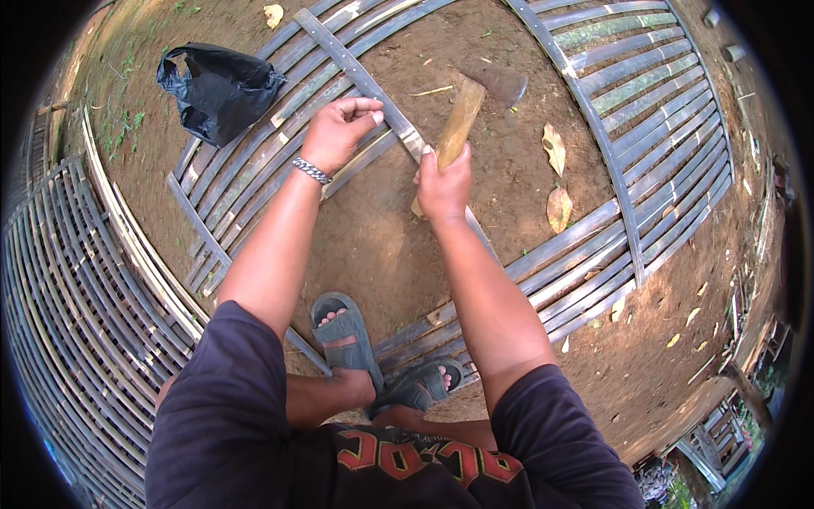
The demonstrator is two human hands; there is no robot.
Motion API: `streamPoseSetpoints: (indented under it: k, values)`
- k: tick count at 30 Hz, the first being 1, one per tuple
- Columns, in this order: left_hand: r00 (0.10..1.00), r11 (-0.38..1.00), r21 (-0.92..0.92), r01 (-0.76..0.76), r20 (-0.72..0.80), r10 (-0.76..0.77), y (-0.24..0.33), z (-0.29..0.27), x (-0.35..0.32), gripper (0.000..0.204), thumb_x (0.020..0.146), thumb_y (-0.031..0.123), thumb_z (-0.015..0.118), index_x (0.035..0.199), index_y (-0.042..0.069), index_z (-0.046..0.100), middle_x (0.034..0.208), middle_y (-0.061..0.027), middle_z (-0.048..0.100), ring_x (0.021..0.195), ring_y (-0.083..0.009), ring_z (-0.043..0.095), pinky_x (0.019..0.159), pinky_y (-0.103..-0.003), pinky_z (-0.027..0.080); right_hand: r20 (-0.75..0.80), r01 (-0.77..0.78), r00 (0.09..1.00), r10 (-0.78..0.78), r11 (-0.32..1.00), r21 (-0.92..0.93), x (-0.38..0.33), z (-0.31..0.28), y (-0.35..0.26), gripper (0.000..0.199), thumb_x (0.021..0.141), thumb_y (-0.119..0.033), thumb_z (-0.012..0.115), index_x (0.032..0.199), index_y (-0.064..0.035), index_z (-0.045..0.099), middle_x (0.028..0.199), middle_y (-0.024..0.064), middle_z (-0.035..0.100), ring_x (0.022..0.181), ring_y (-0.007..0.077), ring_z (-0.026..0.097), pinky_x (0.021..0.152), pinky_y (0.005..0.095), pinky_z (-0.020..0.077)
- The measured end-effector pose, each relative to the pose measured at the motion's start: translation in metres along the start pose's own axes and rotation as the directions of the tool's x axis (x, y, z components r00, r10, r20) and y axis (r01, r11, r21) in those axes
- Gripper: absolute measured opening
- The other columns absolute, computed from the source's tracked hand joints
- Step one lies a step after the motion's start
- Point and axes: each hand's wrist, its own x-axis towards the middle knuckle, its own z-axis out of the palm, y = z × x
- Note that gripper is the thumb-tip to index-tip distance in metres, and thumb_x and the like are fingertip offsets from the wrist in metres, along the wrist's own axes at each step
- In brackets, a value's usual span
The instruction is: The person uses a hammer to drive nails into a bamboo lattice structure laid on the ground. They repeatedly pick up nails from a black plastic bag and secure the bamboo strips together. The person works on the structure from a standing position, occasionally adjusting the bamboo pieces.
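My right hand (445, 182) grips the wooden handle of a hatchet (462, 114). Its dark metal head points away to the right, above the bare soil. To the left, my left hand (339, 131) is closed in a pinch, thumb against the fingertips; whatever it may hold is too small to make out. Both hands are over a bamboo slat panel (280, 140), near the crosswise strip (352, 68) that runs over its slats.
A black plastic bag (218, 89) rests at the panel's upper left. More slats (653, 110) stretch along the right and under my sandals (348, 331). A large slatted bamboo surface (80, 331) fills the left. Dry leaves (554, 148) lie on the soil.
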Motion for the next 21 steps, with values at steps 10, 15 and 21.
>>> streamPoseSetpoints:
  k: [10,15,21]
  values:
    - [0.963,0.989,0.100,-0.105,-0.238,0.126,-0.023,0.011,0.003,0.021,0.095,0.017,0.074,0.110,0.003,0.079,0.100,-0.0025,0.076,0.082,-0.0075,0.065,0.069,-0.022,0.051,-0.003,0.183,0.983,-0.185,0.976,-0.120,0.004,0.001,0.010,0.033,0.096,-0.018,0.066,0.115,0.0003,0.046,0.071,0.0089,0.063,0.054,0.0190,0.065,0.052,0.0343,0.0520]
    - [0.963,0.982,0.182,-0.054,-0.252,0.100,-0.032,0.016,0.011,0.023,0.092,0.015,0.076,0.111,0.002,0.079,0.098,-0.0016,0.077,0.076,-0.0072,0.065,0.071,-0.023,0.052,0.015,0.036,0.999,-0.035,0.997,-0.063,-0.002,0.000,-0.002,0.036,0.090,-0.019,0.068,0.117,-0.0011,0.053,0.096,0.0256,0.069,0.092,0.0469,0.068,0.081,0.0492,0.0529]
    - [0.947,0.933,0.353,-0.067,-0.272,0.171,-0.030,0.025,0.014,0.017,0.091,0.014,0.076,0.104,0.003,0.080,0.092,-0.0022,0.075,0.071,-0.0087,0.065,0.069,-0.024,0.052,0.003,0.051,0.999,-0.050,0.998,-0.046,-0.001,-0.001,0.002,0.036,0.088,-0.018,0.069,0.115,-0.0007,0.054,0.092,0.0246,0.069,0.088,0.0457,0.068,0.079,0.0489,0.0532]
